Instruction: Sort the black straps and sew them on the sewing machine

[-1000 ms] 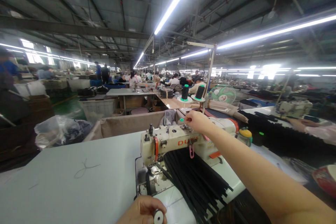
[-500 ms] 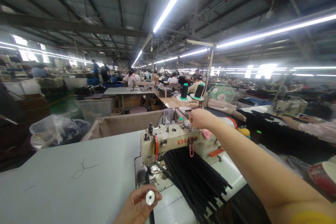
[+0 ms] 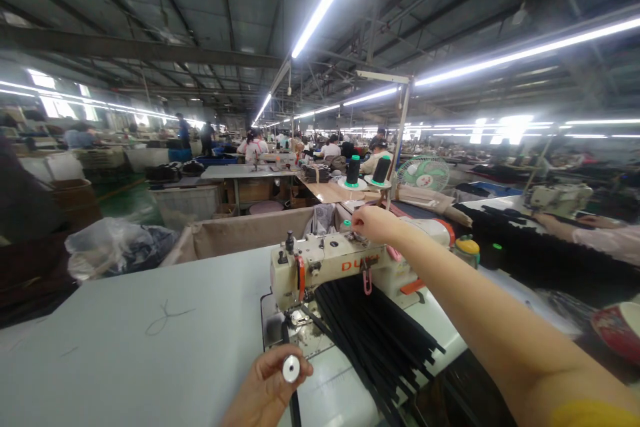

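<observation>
My left hand point(image 3: 265, 383) pinches a small silvery bobbin point(image 3: 291, 369) in front of the needle area, its round face with a dark centre hole turned toward me. My right arm reaches across to the back of the sewing machine point(image 3: 327, 271). There my right hand point(image 3: 371, 222) is curled closed over the machine's top; whatever its fingers grip is hidden. Black fabric strips point(image 3: 380, 327) lie bunched under the machine arm and fan out toward me. A pink clip point(image 3: 367, 281) hangs on the machine's front.
Two black thread cones point(image 3: 353, 171) stand behind the machine. A loose thread point(image 3: 167, 319) lies on the pale tabletop point(image 3: 120, 347). Behind is a fabric-lined bin point(image 3: 250, 233); at right are a yellow-lidded jar point(image 3: 467, 250) and a co-worker's sleeve point(image 3: 607, 240).
My right hand has shifted slightly left along the machine's top. My left hand still holds the bobbin in nearly the same place. The view has moved a little.
</observation>
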The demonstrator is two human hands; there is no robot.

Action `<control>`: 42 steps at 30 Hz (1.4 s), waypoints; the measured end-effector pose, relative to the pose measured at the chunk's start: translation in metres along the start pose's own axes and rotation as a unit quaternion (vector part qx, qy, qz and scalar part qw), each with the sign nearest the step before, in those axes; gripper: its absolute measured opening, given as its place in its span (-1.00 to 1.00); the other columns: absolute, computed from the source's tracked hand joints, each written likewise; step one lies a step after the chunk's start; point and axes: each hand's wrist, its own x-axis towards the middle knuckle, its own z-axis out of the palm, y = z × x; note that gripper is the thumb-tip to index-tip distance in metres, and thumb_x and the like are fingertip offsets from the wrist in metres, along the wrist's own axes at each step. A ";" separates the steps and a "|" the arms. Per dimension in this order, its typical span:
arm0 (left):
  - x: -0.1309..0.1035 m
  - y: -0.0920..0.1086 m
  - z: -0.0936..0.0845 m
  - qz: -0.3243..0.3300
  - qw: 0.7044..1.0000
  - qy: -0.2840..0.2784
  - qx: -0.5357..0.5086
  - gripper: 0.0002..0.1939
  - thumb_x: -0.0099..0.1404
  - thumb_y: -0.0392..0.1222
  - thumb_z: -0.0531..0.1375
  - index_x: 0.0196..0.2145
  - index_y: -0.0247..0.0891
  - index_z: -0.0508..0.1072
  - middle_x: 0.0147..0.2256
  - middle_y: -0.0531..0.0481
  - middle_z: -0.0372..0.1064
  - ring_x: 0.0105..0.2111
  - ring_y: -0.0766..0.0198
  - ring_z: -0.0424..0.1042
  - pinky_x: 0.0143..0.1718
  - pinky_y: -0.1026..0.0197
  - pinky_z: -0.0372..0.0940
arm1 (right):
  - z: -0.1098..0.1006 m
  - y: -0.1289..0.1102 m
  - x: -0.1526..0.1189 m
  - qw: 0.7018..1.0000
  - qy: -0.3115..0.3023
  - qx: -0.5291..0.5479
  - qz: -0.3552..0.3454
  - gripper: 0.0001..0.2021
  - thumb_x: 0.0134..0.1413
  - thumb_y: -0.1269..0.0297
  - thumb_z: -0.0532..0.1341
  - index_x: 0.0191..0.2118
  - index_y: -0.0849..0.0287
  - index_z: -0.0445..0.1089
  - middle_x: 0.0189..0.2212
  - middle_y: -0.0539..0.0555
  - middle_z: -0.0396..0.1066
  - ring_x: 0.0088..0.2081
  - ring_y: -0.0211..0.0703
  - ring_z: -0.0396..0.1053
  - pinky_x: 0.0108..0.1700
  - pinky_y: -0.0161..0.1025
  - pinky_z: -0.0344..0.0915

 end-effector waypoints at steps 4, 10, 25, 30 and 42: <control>0.001 -0.001 -0.004 0.001 1.000 -0.005 0.000 -0.60 0.06 -0.14 0.55 -0.13 -0.26 0.68 -0.20 -0.20 0.61 -0.09 0.07 0.56 0.07 0.14 0.38 | -0.001 0.000 0.001 1.000 0.001 -0.014 0.017 -0.78 0.29 0.29 0.20 -0.13 0.22 0.58 -0.11 0.22 0.62 -0.06 0.01 0.56 -0.03 -0.08 0.44; 0.002 -0.003 -0.006 0.001 1.000 0.003 -0.003 -0.59 0.03 -0.14 0.56 -0.15 -0.29 0.69 -0.08 -0.26 0.59 -0.06 0.11 0.54 0.02 0.24 0.40 | 0.000 0.004 0.002 0.996 -0.010 -0.044 0.072 -0.71 0.32 0.19 0.24 0.02 0.26 0.49 0.02 0.23 0.56 0.03 0.03 0.53 0.07 0.07 0.45; 0.000 0.000 -0.002 -0.005 1.000 0.008 0.019 -0.60 0.09 -0.10 0.53 -0.10 -0.24 0.68 -0.17 -0.20 0.60 -0.08 0.11 0.54 0.04 0.19 0.38 | -0.001 0.005 0.000 0.998 -0.024 -0.013 0.063 -0.76 0.21 0.30 0.28 -0.07 0.29 0.56 -0.06 0.30 0.61 -0.03 0.09 0.56 -0.03 0.00 0.46; 0.003 -0.002 0.004 0.001 1.000 0.007 0.027 -0.58 0.09 -0.10 0.53 -0.10 -0.29 0.67 -0.23 -0.19 0.59 -0.22 0.18 0.53 -0.08 0.21 0.40 | -0.004 0.003 0.001 1.000 -0.028 0.013 0.007 -0.80 0.19 0.33 0.25 -0.16 0.11 0.63 -0.13 0.14 0.66 -0.04 -0.01 0.57 -0.03 -0.22 0.41; 0.002 0.000 0.008 0.000 0.999 0.041 0.028 -0.50 -0.01 -0.07 0.57 -0.10 -0.26 0.67 -0.13 -0.24 0.61 -0.06 0.06 0.53 0.00 0.19 0.38 | 0.003 -0.004 0.001 0.999 -0.016 0.007 0.051 -0.74 0.34 0.15 0.22 -0.06 0.22 0.53 -0.04 0.17 0.59 -0.01 -0.04 0.54 0.07 0.01 0.45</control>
